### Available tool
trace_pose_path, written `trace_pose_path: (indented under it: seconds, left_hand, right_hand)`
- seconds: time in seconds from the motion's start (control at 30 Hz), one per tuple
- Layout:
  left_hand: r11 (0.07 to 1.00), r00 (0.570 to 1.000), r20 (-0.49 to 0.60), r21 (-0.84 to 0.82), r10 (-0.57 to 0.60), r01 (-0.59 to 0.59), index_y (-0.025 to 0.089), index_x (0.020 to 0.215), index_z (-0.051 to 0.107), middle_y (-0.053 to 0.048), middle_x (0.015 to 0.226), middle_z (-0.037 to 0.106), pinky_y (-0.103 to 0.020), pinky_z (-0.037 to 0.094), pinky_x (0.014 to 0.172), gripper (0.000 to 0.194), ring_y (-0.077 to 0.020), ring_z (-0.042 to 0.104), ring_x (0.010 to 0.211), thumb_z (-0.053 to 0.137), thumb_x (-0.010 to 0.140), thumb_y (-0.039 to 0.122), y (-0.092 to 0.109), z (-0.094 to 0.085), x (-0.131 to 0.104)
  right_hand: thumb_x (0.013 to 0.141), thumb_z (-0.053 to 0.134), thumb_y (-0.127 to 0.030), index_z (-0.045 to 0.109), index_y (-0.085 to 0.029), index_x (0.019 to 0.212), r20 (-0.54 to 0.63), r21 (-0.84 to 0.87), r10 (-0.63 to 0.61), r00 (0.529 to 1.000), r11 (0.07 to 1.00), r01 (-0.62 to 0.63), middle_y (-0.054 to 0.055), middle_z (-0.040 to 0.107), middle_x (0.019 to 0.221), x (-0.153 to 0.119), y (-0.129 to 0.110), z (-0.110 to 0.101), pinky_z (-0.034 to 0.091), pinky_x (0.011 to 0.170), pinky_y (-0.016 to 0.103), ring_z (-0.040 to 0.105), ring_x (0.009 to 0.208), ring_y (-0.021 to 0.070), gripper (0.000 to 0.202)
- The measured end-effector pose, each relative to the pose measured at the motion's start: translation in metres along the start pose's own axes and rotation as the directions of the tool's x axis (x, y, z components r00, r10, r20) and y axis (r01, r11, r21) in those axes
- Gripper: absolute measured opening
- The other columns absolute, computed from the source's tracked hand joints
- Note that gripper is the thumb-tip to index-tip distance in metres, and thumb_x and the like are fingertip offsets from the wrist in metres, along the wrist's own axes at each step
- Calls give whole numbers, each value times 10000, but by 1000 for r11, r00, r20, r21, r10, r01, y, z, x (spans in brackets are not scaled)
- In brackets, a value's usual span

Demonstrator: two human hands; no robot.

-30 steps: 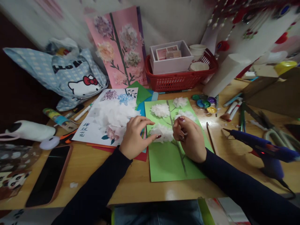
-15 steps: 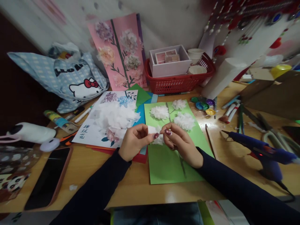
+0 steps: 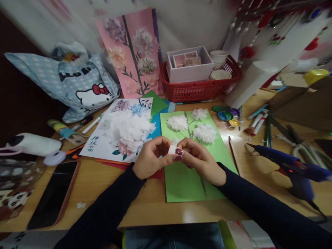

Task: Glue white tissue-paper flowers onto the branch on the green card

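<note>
A small piece of white tissue paper (image 3: pixel 172 149) is pinched between the fingertips of my left hand (image 3: pixel 153 155) and my right hand (image 3: pixel 201 159). Both hands are closed and meet above a green card (image 3: pixel 181 186). White ruffled paper flowers (image 3: pixel 204 133) sit on the card's upper half beside a painted grey stem; one of them is partly hidden behind my fingers. Left of the hands, a heap of white tissue pieces (image 3: pixel 127 128) lies on a white sheet (image 3: pixel 95 133) with printed flowers and handwriting.
A blue glue gun (image 3: pixel 282 159) with a lit red light lies at the right, near scissors (image 3: pixel 303 150) and a pencil (image 3: pixel 234 155). Paint pots (image 3: pixel 225 116) and a red basket (image 3: pixel 192 91) stand behind. At the left are a phone (image 3: pixel 54 193) and a checked bag (image 3: pixel 88 81).
My fingertips have come closer together, the right fingers now overlapping the left thumb. The white paper piece sits higher between them. The view has shifted slightly.
</note>
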State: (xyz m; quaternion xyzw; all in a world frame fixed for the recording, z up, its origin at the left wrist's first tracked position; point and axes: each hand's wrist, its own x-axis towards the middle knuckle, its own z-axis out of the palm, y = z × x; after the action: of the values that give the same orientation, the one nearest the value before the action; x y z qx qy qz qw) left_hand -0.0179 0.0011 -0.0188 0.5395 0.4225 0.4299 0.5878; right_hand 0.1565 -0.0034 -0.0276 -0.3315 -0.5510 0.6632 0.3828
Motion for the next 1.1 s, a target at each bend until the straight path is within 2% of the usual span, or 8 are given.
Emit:
trace_pose_path:
  seconds: [0.1, 0.27, 0.33, 0.4, 0.53, 0.73, 0.97, 1.1]
  left_hand:
    - [999, 999, -37, -37, 27, -29, 145, 683, 599, 21, 650, 556, -192, 421, 543, 313, -79, 501, 587, 793, 677, 390, 2, -1, 1]
    - [995, 996, -85, -91, 28, -36, 144, 652, 573, 48, 604, 512, -169, 351, 451, 315, -42, 431, 487, 816, 665, 346, -3, -3, 1]
    - [993, 992, -117, -107, 46, -59, 150, 643, 557, 54, 594, 496, -167, 332, 430, 321, -38, 415, 470, 820, 665, 331, -4, -3, 1]
    - [989, 989, -128, -116, 72, -87, 154, 625, 542, 59, 584, 481, -166, 321, 417, 336, -35, 399, 460, 831, 653, 323, -4, -3, 1]
    - [984, 988, -44, -93, 146, -149, 156, 576, 528, 54, 560, 482, -170, 324, 418, 374, -45, 402, 471, 867, 608, 311, -2, -3, 0]
    - [980, 978, 63, -10, 199, -199, 150, 546, 541, 20, 610, 541, -188, 384, 485, 383, -74, 481, 552, 886, 582, 313, -1, 0, -2]
    - [986, 985, 123, 103, 121, -134, 148, 563, 540, 25, 621, 526, -185, 340, 439, 346, -56, 438, 500, 869, 593, 249, 3, 0, -6]
    - [992, 988, 120, 66, 99, -108, 154, 570, 515, 32, 602, 527, -177, 361, 443, 355, -55, 444, 500, 862, 593, 222, 3, 0, -6]
  right_hand:
    - [884, 589, -462, 507, -187, 851, -16, -46, -21, 1000, 999, 20, -90, 382, 564, -1, -1, 0, 238, 444, 208, 302, 476, 58, 289]
    - [887, 595, -438, 504, -198, 794, -104, -73, -108, 989, 992, 100, -91, 367, 547, -1, -1, 0, 229, 446, 218, 293, 469, 63, 273]
    - [901, 571, -446, 488, -196, 679, -91, -94, -157, 983, 984, 148, -77, 365, 539, -2, -1, -1, 240, 453, 227, 300, 472, 65, 343]
    - [924, 527, -449, 486, -186, 598, -30, -115, -167, 985, 980, 163, -62, 363, 535, -4, 0, -2, 246, 459, 234, 310, 477, 67, 421]
    - [931, 522, -436, 575, -172, 713, 25, -68, -113, 993, 991, 114, -72, 352, 541, -6, -1, -2, 231, 455, 229, 284, 471, 64, 346]
    - [883, 587, -459, 594, -171, 790, 73, -108, -86, 994, 990, 94, -44, 473, 620, -5, -8, 1, 276, 477, 225, 342, 505, 63, 303]
    - [878, 592, -430, 582, -164, 764, 109, -89, -37, 993, 995, 47, -42, 473, 609, -5, -7, 1, 308, 508, 226, 381, 539, 74, 289]
    - [884, 564, -377, 565, -167, 760, 108, -64, -1, 994, 998, 8, -45, 462, 601, -6, -4, -1, 296, 491, 223, 364, 517, 70, 244]
